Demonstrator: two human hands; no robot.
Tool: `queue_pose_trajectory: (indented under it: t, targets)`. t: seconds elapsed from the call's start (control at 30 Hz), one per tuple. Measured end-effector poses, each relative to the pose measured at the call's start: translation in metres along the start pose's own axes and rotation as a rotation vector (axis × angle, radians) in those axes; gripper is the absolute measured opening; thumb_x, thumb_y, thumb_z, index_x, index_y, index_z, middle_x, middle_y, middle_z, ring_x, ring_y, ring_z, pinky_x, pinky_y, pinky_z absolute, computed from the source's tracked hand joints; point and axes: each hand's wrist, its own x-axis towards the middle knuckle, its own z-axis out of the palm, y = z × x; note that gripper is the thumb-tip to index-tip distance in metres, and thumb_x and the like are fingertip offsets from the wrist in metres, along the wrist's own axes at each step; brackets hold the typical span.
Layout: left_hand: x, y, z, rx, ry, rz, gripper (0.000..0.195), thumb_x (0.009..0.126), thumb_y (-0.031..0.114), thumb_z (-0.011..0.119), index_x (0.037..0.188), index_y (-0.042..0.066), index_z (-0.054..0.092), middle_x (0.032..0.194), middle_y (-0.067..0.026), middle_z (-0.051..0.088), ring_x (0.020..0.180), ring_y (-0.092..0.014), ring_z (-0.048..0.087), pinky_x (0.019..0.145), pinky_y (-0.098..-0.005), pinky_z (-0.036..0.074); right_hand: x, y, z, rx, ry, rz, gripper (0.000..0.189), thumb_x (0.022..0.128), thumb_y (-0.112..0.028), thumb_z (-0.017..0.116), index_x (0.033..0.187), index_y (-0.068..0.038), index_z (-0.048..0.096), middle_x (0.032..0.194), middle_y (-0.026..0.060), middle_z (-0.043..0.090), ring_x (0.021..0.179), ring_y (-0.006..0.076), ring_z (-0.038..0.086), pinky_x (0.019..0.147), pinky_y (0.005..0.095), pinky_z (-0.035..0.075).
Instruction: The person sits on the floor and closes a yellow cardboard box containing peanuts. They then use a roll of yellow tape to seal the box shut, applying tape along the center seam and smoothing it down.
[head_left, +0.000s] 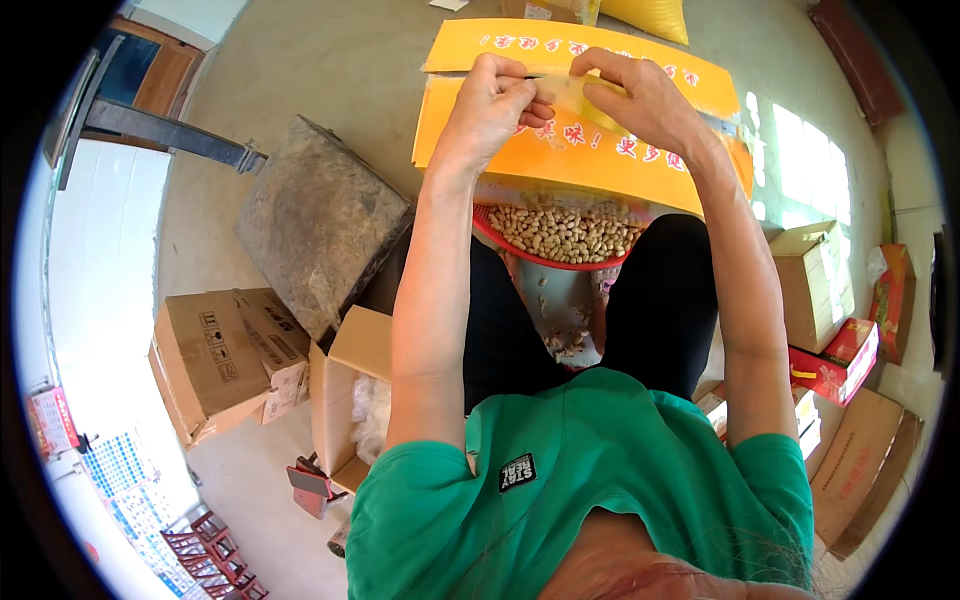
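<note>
Above the orange cardboard carton (480, 161), both hands are raised at its top flaps. A translucent strip, apparently packing tape (559, 91), spans the gap between them. My left hand (501, 101) pinches the strip's left end between thumb and fingers. Curled around its right end is my right hand (637, 94), with a yellowish translucent part (600, 116) below its thumb; blur hides its exact shape. The carton's flaps bear printed writing. Close below the carton, between my knees, a red plastic basket (529, 255) holds peanuts in their shells (570, 234).
To the left stands a platform scale (322, 217) with a worn metal plate. Closed cartons (217, 360) and an open cardboard box (330, 405) holding clear plastic bags (371, 416) lie nearer. More boxes (810, 281) are on the right. A yellow sack (649, 16) lies beyond the carton.
</note>
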Motion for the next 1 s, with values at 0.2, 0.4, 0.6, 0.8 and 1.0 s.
queue_pose_trajectory:
  t: [0.2,0.4,0.6,0.8,1.0]
  targets:
    - [0.01,0.004,-0.01,-0.049,0.19,0.079,0.051,0.106,0.047,0.055,0.127,0.0,0.058,0.11,-0.012,0.067,0.106,-0.021,0.064,0.09,-0.0356,0.055,0.003,-0.011,-0.009,0.002,-0.013,-0.073,0.028,0.094,-0.022,0.057,0.116,-0.007,0.067,0.078,0.0108,0.061,0.067,0.0202,0.053,0.067,0.0361,0.046]
    - [0.014,0.005,-0.003,0.015,-0.065,0.018,0.047,0.103,0.052,0.059,0.105,0.006,0.067,0.1,-0.0031,0.067,0.097,-0.013,0.061,0.089,-0.0325,0.049,0.024,-0.032,-0.022,-0.09,-0.122,-0.051,0.03,0.094,-0.024,0.058,0.117,-0.008,0.067,0.094,0.0144,0.069,0.083,0.0248,0.063,0.079,0.038,0.05]
    - [0.028,-0.007,-0.017,0.111,0.062,0.176,0.028,0.103,0.03,0.062,0.09,0.006,0.065,0.081,0.0047,0.06,0.076,-0.006,0.052,0.071,-0.0245,0.043,0.058,-0.018,-0.014,-0.083,-0.104,-0.173,0.034,0.096,-0.031,0.059,0.116,-0.006,0.068,0.103,0.0177,0.073,0.092,0.0326,0.069,0.085,0.0423,0.053]
    - [0.057,-0.006,-0.06,0.244,0.209,0.275,0.027,0.102,0.027,0.063,0.089,0.005,0.066,0.078,0.0066,0.057,0.072,-0.004,0.047,0.064,-0.0242,0.04,0.12,-0.026,-0.01,-0.043,-0.188,-0.131,0.033,0.098,-0.032,0.058,0.115,-0.005,0.067,0.09,0.0085,0.066,0.083,0.019,0.059,0.076,0.0346,0.047]
    - [0.069,-0.025,-0.095,0.166,0.341,0.145,0.029,0.098,0.029,0.065,0.089,0.001,0.069,0.072,0.0003,0.059,0.069,-0.009,0.051,0.062,-0.0296,0.044,0.17,-0.049,0.007,-0.172,-0.258,-0.098,0.035,0.094,-0.036,0.06,0.099,-0.003,0.07,0.082,0.0105,0.066,0.077,0.0221,0.06,0.072,0.0377,0.047]
